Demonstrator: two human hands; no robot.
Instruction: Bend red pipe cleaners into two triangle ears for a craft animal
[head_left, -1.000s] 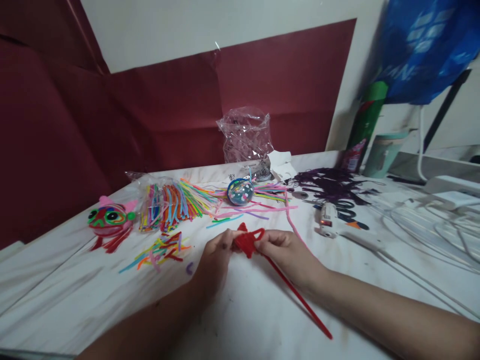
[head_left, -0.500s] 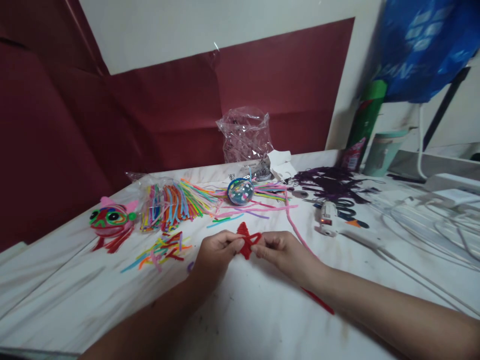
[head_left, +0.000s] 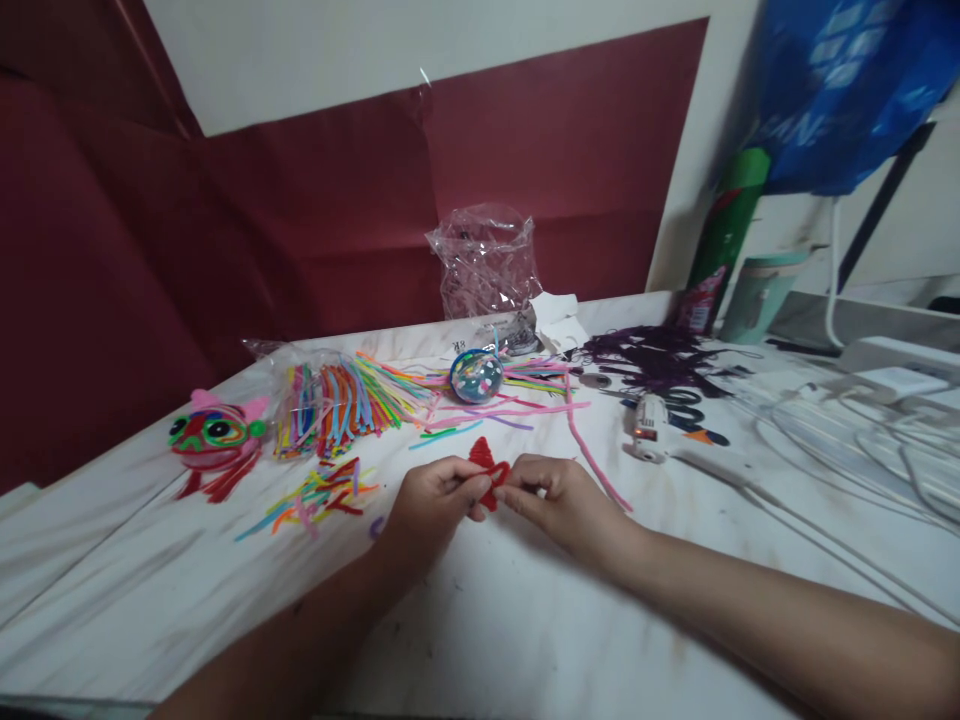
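A small red fuzzy piece [head_left: 481,455], bent from pipe cleaner, is held up over the white marbled table [head_left: 480,620]. My left hand [head_left: 442,500] pinches its left side between thumb and fingers. On the other side, my right hand [head_left: 551,500] grips a small red loop at the piece's right edge. Left of my hands lies a pile of short coloured pipe cleaner pieces [head_left: 322,495]. Farther left sits a pink and red figure [head_left: 214,435] with big round eyes. Behind my hands is a round patterned ball [head_left: 477,376].
Bundled coloured pipe cleaners [head_left: 349,405] lie at the back left. A clear plastic bag [head_left: 487,265] stands behind the ball. To the right are purple strands [head_left: 652,355], a white glue gun [head_left: 651,425], scissors [head_left: 682,405], cables [head_left: 810,440] and a green cup [head_left: 761,295].
The red loop at my right fingers looks smaller and closer to the piece. The loose red end that hung below my right forearm no longer shows. The whole view has shifted slightly.
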